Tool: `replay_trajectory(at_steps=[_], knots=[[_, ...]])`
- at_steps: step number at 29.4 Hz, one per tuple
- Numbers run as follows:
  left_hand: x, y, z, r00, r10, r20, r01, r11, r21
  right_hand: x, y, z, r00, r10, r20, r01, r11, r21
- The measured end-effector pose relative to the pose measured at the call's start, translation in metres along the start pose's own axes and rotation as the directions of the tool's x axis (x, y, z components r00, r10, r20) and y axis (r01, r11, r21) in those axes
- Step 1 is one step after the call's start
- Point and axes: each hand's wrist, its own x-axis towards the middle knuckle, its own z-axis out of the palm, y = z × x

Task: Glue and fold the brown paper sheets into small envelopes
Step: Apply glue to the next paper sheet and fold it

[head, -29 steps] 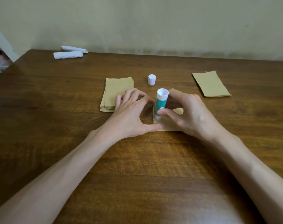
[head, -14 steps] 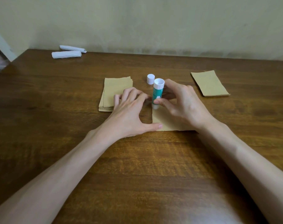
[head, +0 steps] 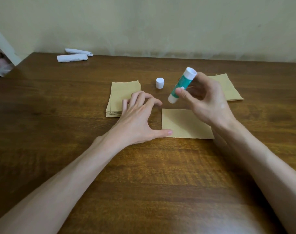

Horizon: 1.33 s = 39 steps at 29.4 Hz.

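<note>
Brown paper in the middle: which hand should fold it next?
Probably the left hand. Its thumb rests on a near corner of the brown sheet and its fingers hold nothing, while the right hand is busy holding the glue stick above it.

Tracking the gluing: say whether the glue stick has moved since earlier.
Yes. The glue stick has lifted off the brown sheet, tilted, rightward away from the white cap.

Pretty soft, dim-ish indoor light all round, with a greenish cast thrown on the wall (head: 160, 22). A dull sheen is picked up on the table (head: 42, 102) left of the left hand (head: 137, 119). Only faint shadows are cast under the right hand (head: 206, 102), which is slightly motion-blurred, as is the glue stick (head: 181, 85). Forearms are stretched toward the bottom corners by the wide lens.
</note>
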Motion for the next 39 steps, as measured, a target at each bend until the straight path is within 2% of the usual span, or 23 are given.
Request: replay_trajectory(at_steps=[7, 13, 23, 27, 32, 39], knots=[[-0.001, -0.003, 0.003, 0.999, 0.034, -0.025, -0.034, 0.999, 0.003, -0.019, -0.006, -0.009, 0.974, -0.069, 0.218, 0.083, 0.995, -0.055], [-0.001, -0.003, 0.002, 0.998, 0.054, -0.025, -0.054, 0.999, 0.008, -0.024, -0.002, -0.003, 0.943, -0.084, 0.321, 0.115, 0.990, -0.080], [-0.001, -0.005, 0.004, 0.996, 0.078, -0.036, -0.077, 0.997, 0.023, -0.027, -0.006, 0.001, 0.947, -0.077, 0.312, 0.113, 0.989, -0.098], [0.000, -0.005, 0.005, 0.998, 0.063, -0.030, -0.063, 0.998, 0.011, -0.025, -0.004, 0.001, 0.965, -0.093, 0.244, 0.127, 0.984, -0.127], [0.003, -0.004, 0.005, 0.998, 0.057, -0.019, -0.057, 0.998, 0.007, -0.023, -0.004, -0.001, 0.946, -0.048, 0.321, 0.095, 0.987, -0.130], [0.003, -0.003, 0.004, 0.999, 0.050, -0.021, -0.049, 0.999, 0.021, -0.020, -0.006, 0.008, 0.962, -0.053, 0.269, 0.122, 0.961, -0.248]])
